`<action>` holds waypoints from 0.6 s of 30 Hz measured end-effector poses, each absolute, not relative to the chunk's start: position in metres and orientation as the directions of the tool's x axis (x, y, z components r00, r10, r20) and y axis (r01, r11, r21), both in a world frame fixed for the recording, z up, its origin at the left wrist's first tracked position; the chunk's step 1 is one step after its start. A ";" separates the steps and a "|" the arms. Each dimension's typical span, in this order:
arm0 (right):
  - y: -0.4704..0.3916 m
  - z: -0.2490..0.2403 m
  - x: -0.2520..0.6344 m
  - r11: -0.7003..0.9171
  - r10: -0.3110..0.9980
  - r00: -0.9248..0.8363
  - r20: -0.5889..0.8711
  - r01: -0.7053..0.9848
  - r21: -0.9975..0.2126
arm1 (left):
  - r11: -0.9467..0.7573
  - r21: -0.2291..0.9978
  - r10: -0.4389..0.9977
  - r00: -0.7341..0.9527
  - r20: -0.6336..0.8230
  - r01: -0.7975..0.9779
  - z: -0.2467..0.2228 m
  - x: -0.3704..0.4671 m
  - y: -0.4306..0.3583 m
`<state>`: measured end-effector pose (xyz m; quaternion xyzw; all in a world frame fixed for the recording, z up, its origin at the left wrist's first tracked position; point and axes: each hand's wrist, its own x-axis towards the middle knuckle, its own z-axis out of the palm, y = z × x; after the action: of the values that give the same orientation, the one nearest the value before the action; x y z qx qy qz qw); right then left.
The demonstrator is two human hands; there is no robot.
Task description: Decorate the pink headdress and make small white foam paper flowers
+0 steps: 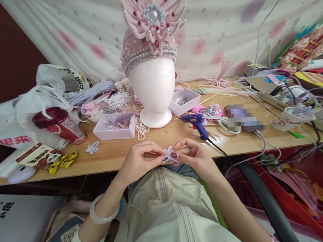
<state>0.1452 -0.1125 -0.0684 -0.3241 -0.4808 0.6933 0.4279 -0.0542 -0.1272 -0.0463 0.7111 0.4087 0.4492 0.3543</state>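
Both of my hands meet at the table's front edge, above my lap. Between them is a small white looped flower, apparently bent from fuzzy pipe cleaner. My left hand pinches its left side with thumb and fingertips. On the other side, my right hand pinches it too, with a ring on one finger. The fingers cover part of the flower. A similar white looped flower lies on the table to the left. Beyond my hands, a white foam head wears a pink beaded headdress.
A blue glue gun with a trailing black cord lies right of the foam head. Boxes of beads flank its base. At left stand a red lidded cup and yellow wrapped sweets; a paper cup is at right.
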 end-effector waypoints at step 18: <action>-0.113 -0.066 0.144 -0.204 0.873 -0.485 -0.050 -0.270 -0.941 | -0.371 0.875 0.915 0.285 0.286 0.311 -0.034 -0.056 -0.133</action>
<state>0.1439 -0.1130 -0.0663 -0.3098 -0.4865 0.7113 0.4017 -0.0556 -0.1328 -0.0342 0.7151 0.4285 0.4171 0.3619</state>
